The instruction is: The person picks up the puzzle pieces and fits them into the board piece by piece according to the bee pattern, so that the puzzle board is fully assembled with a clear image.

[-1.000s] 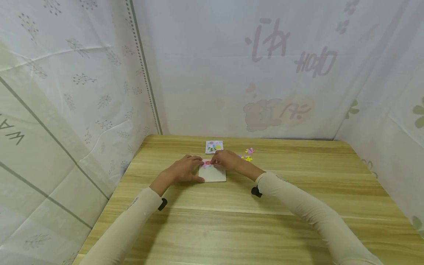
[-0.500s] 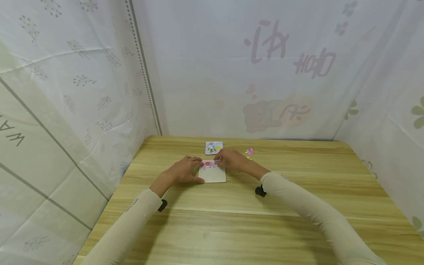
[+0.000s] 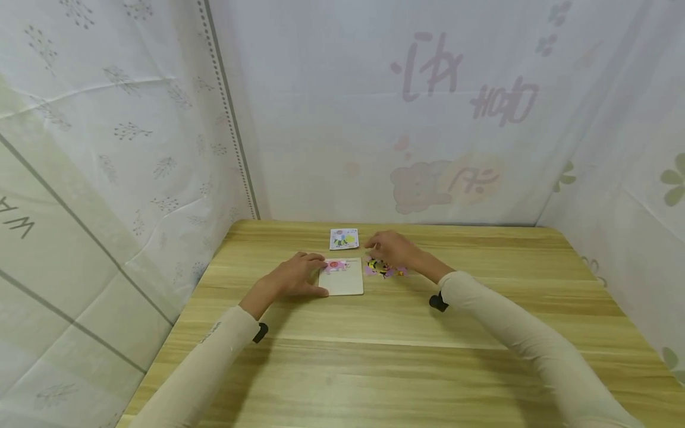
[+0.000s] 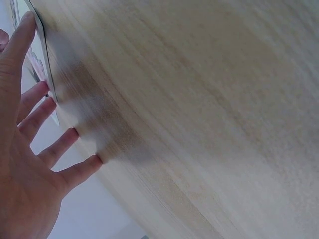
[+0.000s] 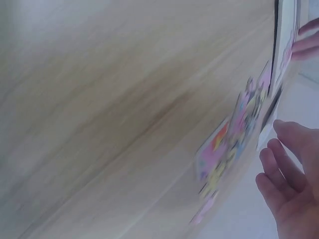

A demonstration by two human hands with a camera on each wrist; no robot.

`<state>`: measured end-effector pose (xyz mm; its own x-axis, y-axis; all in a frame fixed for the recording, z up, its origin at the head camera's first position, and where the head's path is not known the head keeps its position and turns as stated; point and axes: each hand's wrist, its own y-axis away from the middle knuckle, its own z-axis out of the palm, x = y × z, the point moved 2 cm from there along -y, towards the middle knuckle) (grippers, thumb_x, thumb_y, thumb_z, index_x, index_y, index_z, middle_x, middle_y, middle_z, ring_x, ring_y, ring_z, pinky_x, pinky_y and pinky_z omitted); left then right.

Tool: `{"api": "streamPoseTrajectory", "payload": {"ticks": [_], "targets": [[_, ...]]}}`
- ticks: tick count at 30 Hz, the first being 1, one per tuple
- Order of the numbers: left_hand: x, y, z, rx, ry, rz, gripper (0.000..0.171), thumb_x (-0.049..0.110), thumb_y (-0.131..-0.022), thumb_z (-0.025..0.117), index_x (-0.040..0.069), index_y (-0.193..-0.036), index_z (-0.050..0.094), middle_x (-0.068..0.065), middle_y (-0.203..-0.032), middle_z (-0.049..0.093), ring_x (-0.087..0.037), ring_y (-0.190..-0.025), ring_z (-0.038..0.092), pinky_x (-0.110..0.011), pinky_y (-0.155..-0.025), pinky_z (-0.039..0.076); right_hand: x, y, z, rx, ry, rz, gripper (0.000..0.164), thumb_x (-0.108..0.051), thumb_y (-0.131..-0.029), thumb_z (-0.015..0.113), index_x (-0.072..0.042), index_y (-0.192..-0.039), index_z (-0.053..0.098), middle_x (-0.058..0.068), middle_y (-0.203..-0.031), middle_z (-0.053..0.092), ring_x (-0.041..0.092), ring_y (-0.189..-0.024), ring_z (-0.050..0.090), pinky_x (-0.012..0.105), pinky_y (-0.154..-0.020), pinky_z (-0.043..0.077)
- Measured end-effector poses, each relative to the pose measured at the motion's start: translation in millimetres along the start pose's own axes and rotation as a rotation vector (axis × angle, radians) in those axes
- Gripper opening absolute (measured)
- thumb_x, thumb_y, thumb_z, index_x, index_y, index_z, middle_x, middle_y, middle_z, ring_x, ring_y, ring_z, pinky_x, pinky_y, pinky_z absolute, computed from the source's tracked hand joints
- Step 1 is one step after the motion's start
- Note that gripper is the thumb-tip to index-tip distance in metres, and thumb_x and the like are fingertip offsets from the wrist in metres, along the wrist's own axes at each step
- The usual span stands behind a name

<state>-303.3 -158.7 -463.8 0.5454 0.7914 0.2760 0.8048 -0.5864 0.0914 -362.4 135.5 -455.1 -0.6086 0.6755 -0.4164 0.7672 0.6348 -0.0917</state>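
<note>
The off-white, flat, square puzzle board (image 3: 343, 284) is being supported by the light wood-grained table (image 3: 321, 362), just to the left of a loose cluster of flat pink, yellow and black jigsaw pieces (image 3: 381, 267). Along the board's far edge, a strip of pink pieces marked with a red disc (image 3: 336, 265) is being borne; whether its seams are fully closed cannot be told at this size. The board is being steadied by the left hand (image 3: 293, 273), whose thumb is being rested at the near left corner and whose straight, spread fingers are being set about the far left corner. The right hand (image 3: 393, 248) is being held over the far side of the cluster, its fingers slightly bent and apart, with nothing visibly being gripped. Beyond the board, a small white square card printed with a yellow-and-green figure (image 3: 344, 239) is being kept in sight, perhaps being used as a reference. By judgement, the far row is being built up and a further piece is being sought. The next move seems to be calling for one fitting piece to be pinched from the cluster, turned as needed and pressed against the strip, with the board being held steady.
</note>
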Motion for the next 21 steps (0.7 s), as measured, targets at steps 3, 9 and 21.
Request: {"api": "streamPoseTrajectory", "payload": {"ticks": [3,9,21], "targets": [[-0.6,0.1,0.0,0.002,0.004,0.006,0.085,0.064,-0.086,0.077,0.012,-0.150,0.056,-0.008,-0.158,0.048,-0.037,-0.144,0.041,-0.059,-0.111,0.043,8.7,4.7,-5.0,0.008,0.013,-0.006,0.027,-0.011,-0.101,0.069,-0.001,-0.125,0.073,0.012,-0.116,0.071,0.024,-0.097,0.070,0.038,-0.083,0.059],[-2.8,-1.3,2.4,0.006,-0.001,0.009,0.086,0.066,-0.086,0.075,0.013,-0.150,0.056,-0.007,-0.158,0.048,-0.035,-0.144,0.041,-0.058,-0.111,0.043,23.4,14.4,-15.5,0.036,0.053,-0.043,0.027,-0.007,-0.098,0.072,0.002,-0.123,0.073,0.016,-0.114,0.072,0.029,-0.100,0.071,0.042,-0.086,0.059],[-1.6,-0.4,0.9,0.007,0.002,0.011,0.084,0.063,-0.086,0.077,0.011,-0.149,0.057,-0.008,-0.157,0.049,-0.038,-0.143,0.042,-0.059,-0.111,0.043,55.8,27.9,-27.4,0.112,0.078,0.037,0.021,-0.006,-0.096,0.072,0.004,-0.114,0.077,0.015,-0.105,0.076,0.029,-0.092,0.072,0.043,-0.080,0.060]]}}
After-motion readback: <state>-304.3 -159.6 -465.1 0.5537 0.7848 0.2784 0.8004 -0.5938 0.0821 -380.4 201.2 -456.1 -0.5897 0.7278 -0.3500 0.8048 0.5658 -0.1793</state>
